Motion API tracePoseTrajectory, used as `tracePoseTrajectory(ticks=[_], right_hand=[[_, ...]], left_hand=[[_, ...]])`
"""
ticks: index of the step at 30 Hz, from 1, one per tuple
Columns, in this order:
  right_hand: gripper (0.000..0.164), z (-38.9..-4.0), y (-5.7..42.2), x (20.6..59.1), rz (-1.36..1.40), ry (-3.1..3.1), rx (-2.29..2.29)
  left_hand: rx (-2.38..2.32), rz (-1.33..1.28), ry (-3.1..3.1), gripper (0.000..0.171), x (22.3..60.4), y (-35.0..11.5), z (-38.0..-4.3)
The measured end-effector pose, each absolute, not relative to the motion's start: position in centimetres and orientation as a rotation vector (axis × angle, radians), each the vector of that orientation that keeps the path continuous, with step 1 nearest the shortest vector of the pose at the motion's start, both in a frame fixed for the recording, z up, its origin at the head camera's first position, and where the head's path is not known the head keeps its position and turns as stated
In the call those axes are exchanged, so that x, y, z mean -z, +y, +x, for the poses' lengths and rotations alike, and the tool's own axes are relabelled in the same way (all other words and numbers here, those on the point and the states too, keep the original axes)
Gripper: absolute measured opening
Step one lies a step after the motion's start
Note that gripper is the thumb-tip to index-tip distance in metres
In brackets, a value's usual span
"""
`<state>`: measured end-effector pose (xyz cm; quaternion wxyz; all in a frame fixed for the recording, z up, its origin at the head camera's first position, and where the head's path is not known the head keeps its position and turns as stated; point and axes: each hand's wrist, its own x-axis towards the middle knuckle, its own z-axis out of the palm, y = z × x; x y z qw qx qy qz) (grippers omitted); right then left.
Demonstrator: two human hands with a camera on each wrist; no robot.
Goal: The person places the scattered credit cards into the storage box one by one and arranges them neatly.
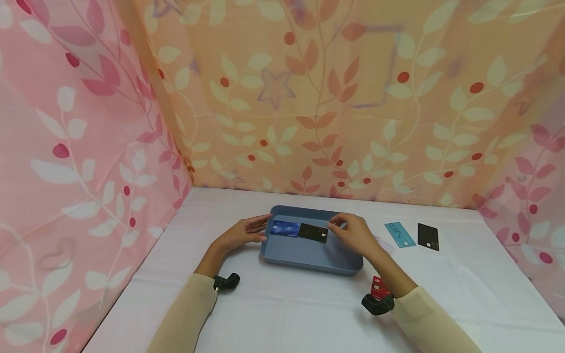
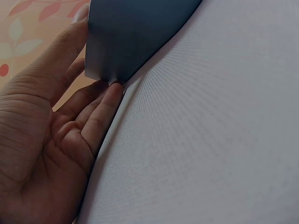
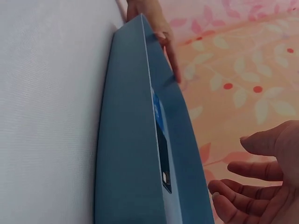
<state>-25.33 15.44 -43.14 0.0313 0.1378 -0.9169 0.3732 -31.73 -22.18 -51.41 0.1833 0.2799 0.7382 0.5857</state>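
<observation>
A blue-grey tray (image 1: 291, 255) lies on the white surface with two cards inside, side by side. One is a blue VIP card (image 1: 286, 229); right of it lies a black card (image 1: 313, 233) with a chip. My left hand (image 1: 243, 233) rests against the tray's left end, its fingers along the outside wall; in the left wrist view the fingertips touch the tray's corner. Over the tray's right part, near the black card, hovers my right hand (image 1: 352, 233). In the right wrist view its fingers (image 3: 254, 172) are loosely bent, apart, and hold nothing.
Right of the tray lie a light blue card (image 1: 400, 235) and another black card (image 1: 428, 237). A red card (image 1: 378, 287) sits near the tray's front right corner, partly hidden by the right wrist's camera (image 1: 378, 304). Floral cloth (image 1: 282, 98) hangs behind and at both sides.
</observation>
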Motion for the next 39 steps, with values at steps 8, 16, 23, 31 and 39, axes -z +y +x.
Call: tracePoseTrajectory(ticks=[8, 16, 23, 31, 39], right_hand=[[0.027, -23.3, 17.4, 42.2, 0.338, -2.849, -1.24], [0.034, -21.7, 20.2, 40.8, 0.322, -2.791, -1.237], [0.038, -20.7, 22.4, 40.2, 0.243, -2.779, -1.185], [0.044, -20.0, 24.1, 40.6, 0.143, -2.804, -1.157], [0.046, -18.9, 25.0, 41.5, 0.101, -2.859, -1.152]], left_hand=[[-1.659, 0.786, 2.079, 0.077, 51.5, -22.2, -31.7], [-1.65, 0.817, 2.087, 0.077, 51.3, -22.2, -31.7], [-1.644, 0.804, 2.094, 0.077, 51.4, -22.2, -31.8], [-1.643, 0.784, 2.095, 0.077, 51.4, -22.2, -31.6], [-1.66, 0.781, 2.079, 0.078, 51.4, -22.2, -31.6]])
